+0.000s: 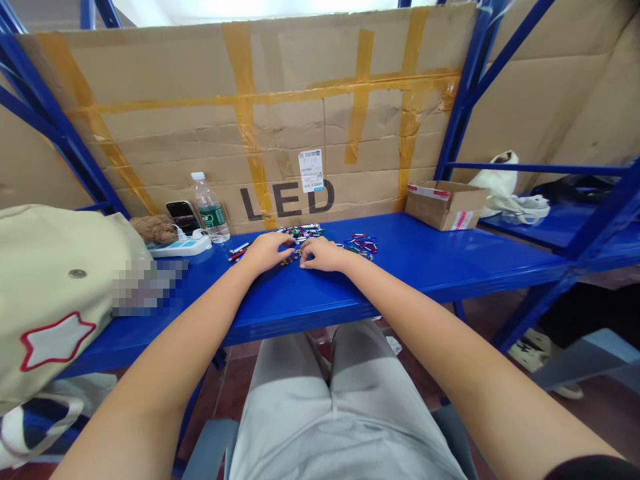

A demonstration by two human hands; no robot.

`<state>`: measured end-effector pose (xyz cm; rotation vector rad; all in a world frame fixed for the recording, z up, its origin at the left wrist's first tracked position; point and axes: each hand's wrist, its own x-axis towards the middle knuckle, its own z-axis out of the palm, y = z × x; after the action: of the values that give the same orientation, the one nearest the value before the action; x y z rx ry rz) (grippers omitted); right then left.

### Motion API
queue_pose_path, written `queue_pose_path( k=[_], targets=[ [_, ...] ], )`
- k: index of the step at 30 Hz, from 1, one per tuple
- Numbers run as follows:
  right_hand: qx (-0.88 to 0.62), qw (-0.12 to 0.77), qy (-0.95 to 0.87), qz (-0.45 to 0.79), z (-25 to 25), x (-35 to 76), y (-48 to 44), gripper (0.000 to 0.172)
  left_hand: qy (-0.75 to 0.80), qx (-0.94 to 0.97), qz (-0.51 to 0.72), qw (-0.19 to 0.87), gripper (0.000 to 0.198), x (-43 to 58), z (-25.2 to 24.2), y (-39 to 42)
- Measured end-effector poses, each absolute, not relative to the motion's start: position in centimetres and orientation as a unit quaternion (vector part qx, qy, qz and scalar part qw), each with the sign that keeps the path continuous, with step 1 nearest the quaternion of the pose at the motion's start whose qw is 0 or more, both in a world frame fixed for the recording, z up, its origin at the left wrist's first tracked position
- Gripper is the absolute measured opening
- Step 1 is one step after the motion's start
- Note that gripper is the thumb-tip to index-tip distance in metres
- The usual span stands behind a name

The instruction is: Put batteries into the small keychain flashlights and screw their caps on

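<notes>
On the blue table [450,263]: two bare hands work close together, near the middle of the tabletop, and many small items lie around them.

Left hand [269,252]: it is bent over the tabletop; its thumb and forefinger point to the right and a small gap shows between them. I cannot tell if the fingertips hold something.

Right hand [323,255]: its fingers are curled downward, quite near to the left hand but apart from it. Whether these fingers are clamped on a piece, I cannot tell.

Small brownish pieces [287,261]: they lie in a loose group between the two hands, just beside the fingertips.

Colourful metallic items: one heap [304,231] is behind the hands; another group [363,242] lies to the right, beside the right wrist; some red and dark slim items [239,253] are at the left of the left hand.

Back left of the table: a clear bottle [214,217] with a green label stands upright, near a phone [183,217] and a white power strip [183,247].

Right side: an open cardboard box [443,205] stands by the cardboard panel [190,153] marked LED.
</notes>
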<state>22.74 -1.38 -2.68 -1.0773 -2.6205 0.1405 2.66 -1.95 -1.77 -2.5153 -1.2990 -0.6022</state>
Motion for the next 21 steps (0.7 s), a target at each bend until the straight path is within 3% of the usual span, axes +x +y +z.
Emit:
queue_pose_path(
  k=[14,21],
  targets=[
    [-0.412,0.143,-0.898,0.057,-2.7,23.0,-1.1,0.013,-0.443,-0.865,-0.204,0.121,0.025,2.7,-1.8,-2.0],
    [-0.36,0.199,-0.907,0.09,-3.2,23.3,-0.2,0.008,-0.441,-0.867,-0.2,0.117,0.026,2.7,-1.8,-1.9]
  ],
)
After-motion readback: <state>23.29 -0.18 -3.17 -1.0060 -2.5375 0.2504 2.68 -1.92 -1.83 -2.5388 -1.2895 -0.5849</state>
